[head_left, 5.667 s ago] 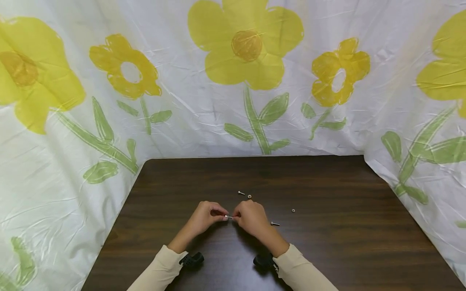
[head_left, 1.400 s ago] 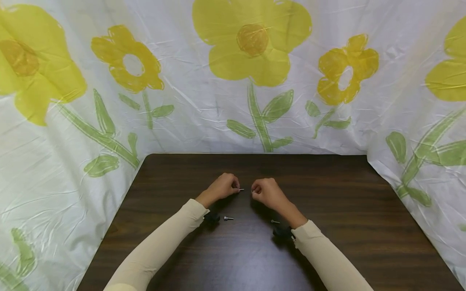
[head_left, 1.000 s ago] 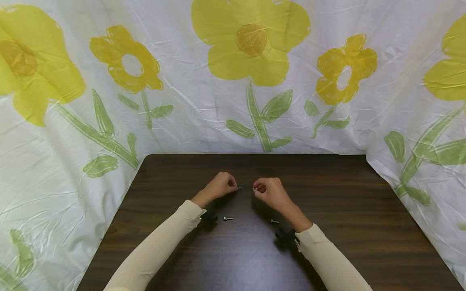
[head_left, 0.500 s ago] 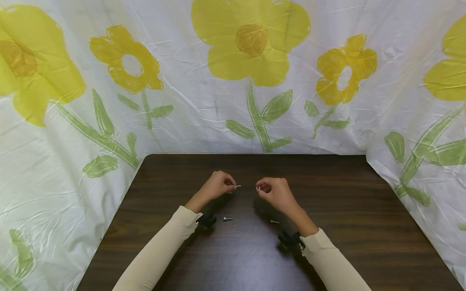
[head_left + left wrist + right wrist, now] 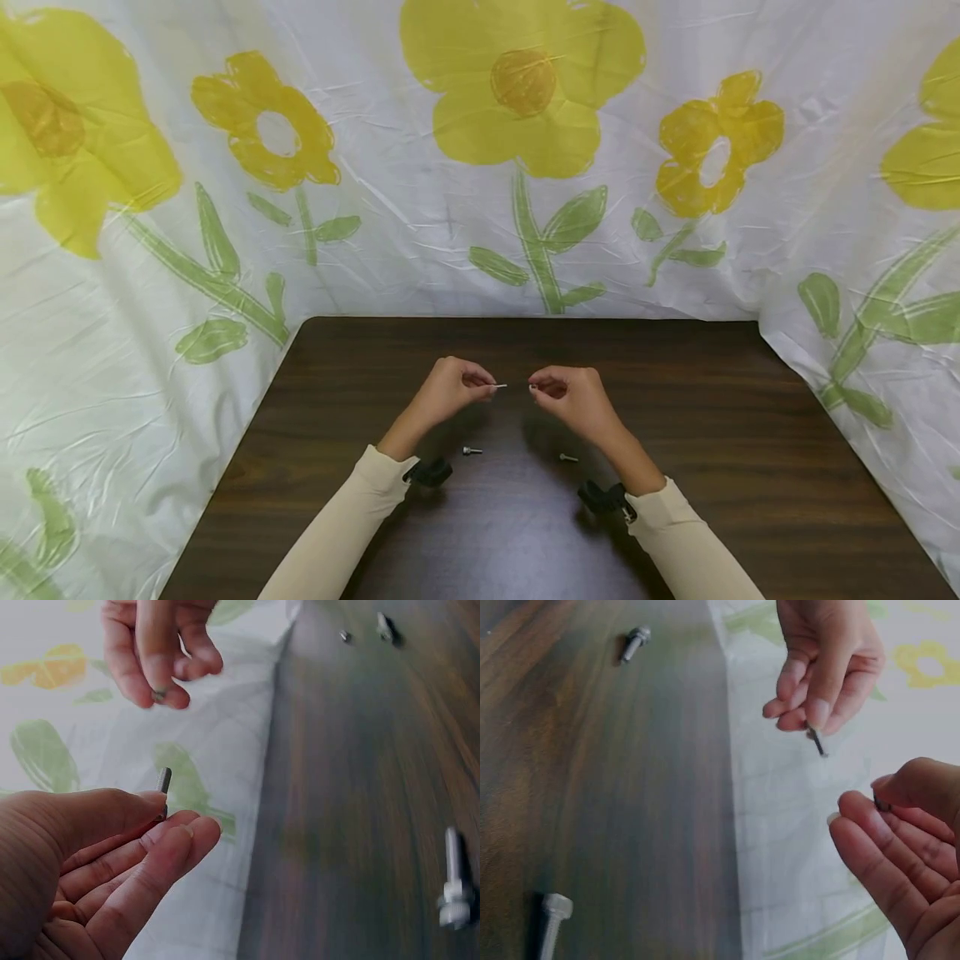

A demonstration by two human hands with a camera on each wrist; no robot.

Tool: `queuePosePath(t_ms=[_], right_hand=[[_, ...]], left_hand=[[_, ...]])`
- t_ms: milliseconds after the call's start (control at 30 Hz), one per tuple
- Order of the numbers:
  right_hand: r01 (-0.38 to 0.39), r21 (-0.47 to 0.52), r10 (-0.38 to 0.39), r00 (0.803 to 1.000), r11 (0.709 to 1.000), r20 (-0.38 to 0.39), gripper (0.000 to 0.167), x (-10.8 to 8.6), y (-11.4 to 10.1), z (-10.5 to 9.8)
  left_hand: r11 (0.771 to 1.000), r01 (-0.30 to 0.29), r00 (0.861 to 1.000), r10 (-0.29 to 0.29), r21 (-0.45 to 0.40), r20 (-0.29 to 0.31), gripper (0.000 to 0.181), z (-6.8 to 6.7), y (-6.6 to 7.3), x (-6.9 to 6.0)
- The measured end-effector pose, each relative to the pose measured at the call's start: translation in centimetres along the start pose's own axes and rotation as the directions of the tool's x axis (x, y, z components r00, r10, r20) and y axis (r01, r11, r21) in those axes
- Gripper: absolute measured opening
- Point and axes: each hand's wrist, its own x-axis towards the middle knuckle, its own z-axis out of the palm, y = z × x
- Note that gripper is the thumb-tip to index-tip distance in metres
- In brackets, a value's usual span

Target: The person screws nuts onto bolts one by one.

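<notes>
My left hand (image 5: pixel 447 390) pinches a small metal bolt (image 5: pixel 500 386) near its head between thumb and finger. The bolt's threaded shank points toward the other hand. Across a short gap, my right hand (image 5: pixel 583 398) pinches a small nut (image 5: pixel 532 386) at its fingertips. The fingers mostly cover this nut, which shows as a dark edge (image 5: pixel 882 802) in the right wrist view. Both hands are held above the table. Below them, to the left, lies a bolt with a nut on it (image 5: pixel 472 451). A second bolt (image 5: pixel 568 457) lies near the right wrist.
In the left wrist view, a loose nut (image 5: pixel 345 635) lies beside the plain bolt (image 5: pixel 385 628); the right forearm hides that nut in the head view. The dark wooden table (image 5: pixel 675 367) ends at a flowered white curtain (image 5: pixel 420 250). Black wrist cameras (image 5: pixel 603 498) hang under both wrists.
Earlier my hands worked on one bolt nearer the front; that bolt now lies with its nut on the table. The back bolt and nut are in my hands, which have drifted slightly apart.
</notes>
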Motion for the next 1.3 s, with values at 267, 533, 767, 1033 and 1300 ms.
queuePosePath(t_ms=[267, 533, 767, 1033, 1300], right_hand=[[0.062, 0.009, -0.062, 0.998, 0.998, -0.01, 0.011, -0.1, -1.2, -0.7], [0.133, -0.028, -0.133, 0.991, 0.991, -0.003, 0.011, 0.1, -2.8, -1.5], [0.15, -0.039, -0.15, 0.989, 0.988, 0.003, 0.014, 0.1, -4.1, -2.1], [0.191, -0.039, -0.192, 0.981, 0.981, -0.014, 0.015, 0.1, -4.7, -2.3], [0.281, 0.01, -0.279, 0.956, 0.96, -0.096, 0.019, 0.0, -4.7, -2.3]], left_hand=[[0.997, -0.071, 0.994, 0.07, -0.013, -0.081, 0.005, 0.5, 2.0, -0.8], [0.973, -0.156, 0.981, 0.133, -0.171, -0.14, 0.008, 0.9, 3.9, -1.4], [0.961, -0.172, 0.978, 0.14, -0.216, -0.154, 0.008, 1.1, 4.5, -1.6], [0.96, -0.173, 0.976, 0.136, -0.221, -0.17, 0.009, 1.4, 5.3, -1.6], [0.952, -0.196, 0.97, 0.154, -0.234, -0.187, 0.008, 1.5, 5.7, -1.7]])
